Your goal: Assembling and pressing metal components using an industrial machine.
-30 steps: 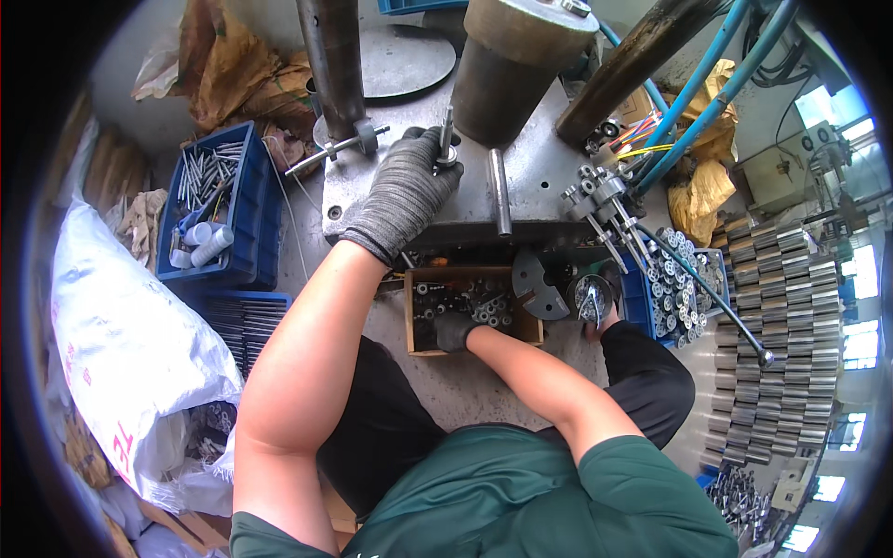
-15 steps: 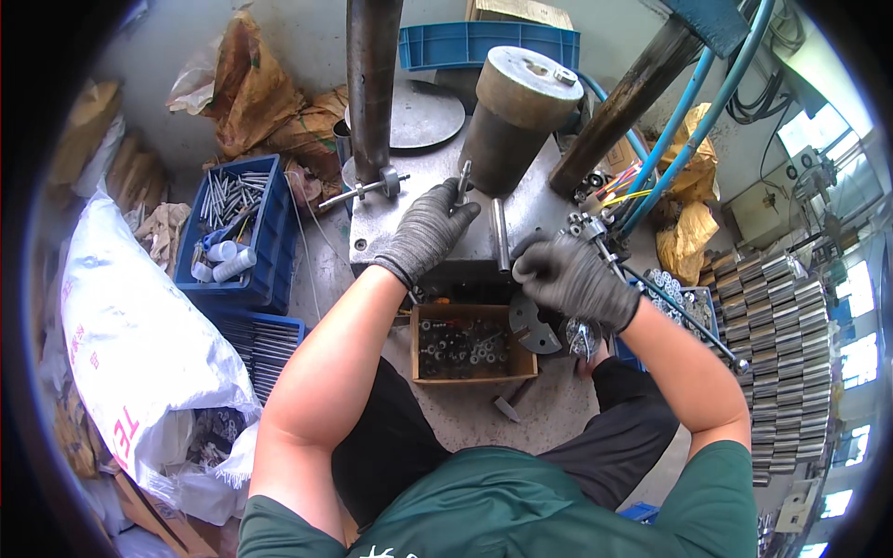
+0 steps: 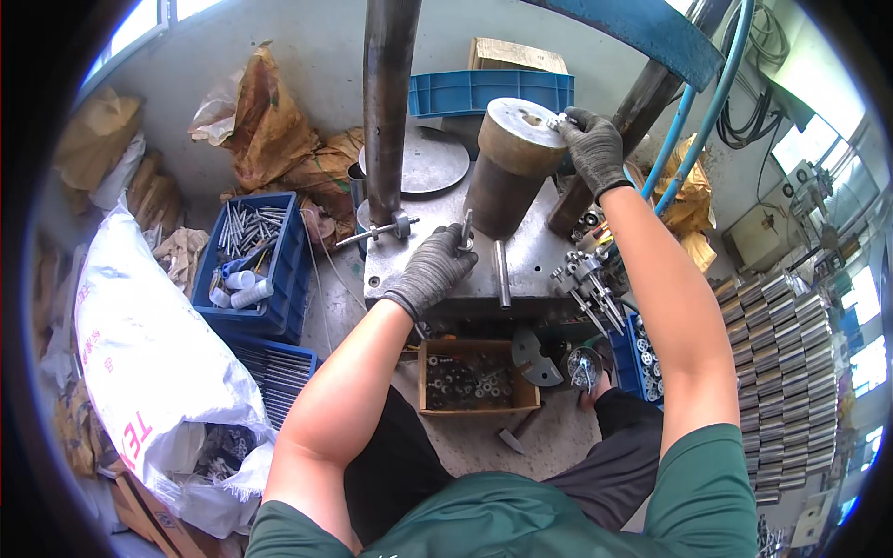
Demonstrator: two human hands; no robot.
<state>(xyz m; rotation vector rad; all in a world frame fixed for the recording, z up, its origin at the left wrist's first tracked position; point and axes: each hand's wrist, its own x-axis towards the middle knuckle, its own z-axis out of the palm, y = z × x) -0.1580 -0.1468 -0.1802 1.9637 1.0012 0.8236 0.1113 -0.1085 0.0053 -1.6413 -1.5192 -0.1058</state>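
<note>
In dark grey gloves, my left hand (image 3: 433,270) grips a small metal pin (image 3: 467,223) upright over the near side of the steel worktable (image 3: 437,223). Its lower end is hidden by the fingers. My right hand (image 3: 593,149) reaches up to the rim of a thick steel cylinder (image 3: 516,167). Its fingers close on a small shiny metal piece (image 3: 557,122) at the cylinder's top edge. A short steel rod (image 3: 502,274) lies on the worktable between the cylinder and the front edge. To the left, a rod with a round collar (image 3: 402,226) rests beside the steel column (image 3: 386,112).
Several collared metal shafts (image 3: 588,279) lean at the table's right edge. Below stands a wooden box (image 3: 479,406) of small rings. Blue bins (image 3: 246,321) hold rods on the left, beside a white sack (image 3: 158,344). Stacked metal cylinders (image 3: 781,391) stand right; blue hoses (image 3: 716,112) hang nearby.
My right hand has moved up and away from beside the short rod to the small metal piece on the cylinder's top. The left hand keeps the pin in about the same place.
</note>
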